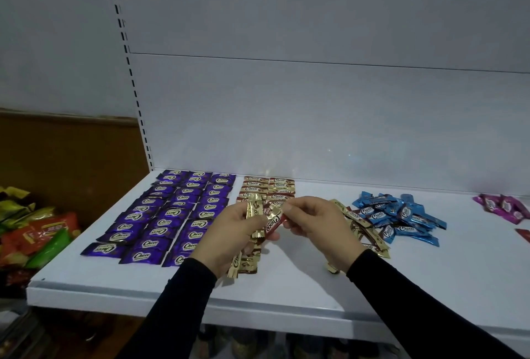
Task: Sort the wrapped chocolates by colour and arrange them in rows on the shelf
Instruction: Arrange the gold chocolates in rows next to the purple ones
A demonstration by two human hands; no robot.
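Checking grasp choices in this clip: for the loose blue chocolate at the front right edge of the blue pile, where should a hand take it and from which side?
Pinch the blue chocolate at its flat crimped right end, coming from the right and above with the right hand. That end sticks out over bare shelf, while its left end runs under the blue pile.

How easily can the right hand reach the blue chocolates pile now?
Probably yes: the blue chocolates pile lies just right of the right hand with nothing between, but that hand pinches a gold chocolate first.
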